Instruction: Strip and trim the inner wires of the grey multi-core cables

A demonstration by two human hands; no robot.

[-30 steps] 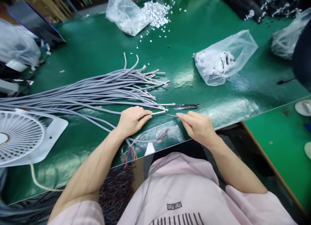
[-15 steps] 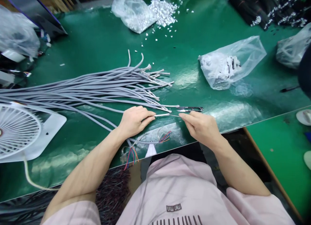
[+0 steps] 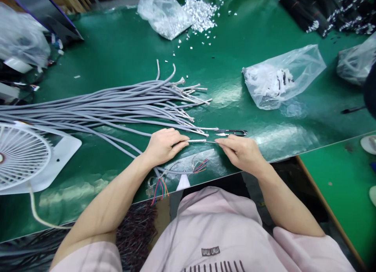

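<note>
My left hand (image 3: 164, 146) is closed round a grey cable, and its white stripped end (image 3: 197, 140) sticks out past the thumb and fingertips. My right hand (image 3: 239, 148) pinches a thin pale strand (image 3: 210, 142) that reaches to the tip of that end. Whether it is a wire, a thread or a fine tool is too small to tell. Just beyond my right fingertips lie thread snips (image 3: 235, 132). A bundle of grey cables (image 3: 117, 101) with whitish stripped ends stretches out behind my left hand. Nearer me, cable ends with coloured wires (image 3: 161, 187) hang at the table edge.
A white fan (image 3: 66, 150) stands on the left of the green table (image 3: 117, 41). Clear bags lie at the back, one with small silvery pieces (image 3: 201, 15) spilled beside it, another with white scraps (image 3: 270, 82). Black cable bundles (image 3: 305, 9) are at far right.
My right fingertips have come slightly closer to the stripped cable end. My left hand keeps its grip on the cable. The whole view has shifted a little.
</note>
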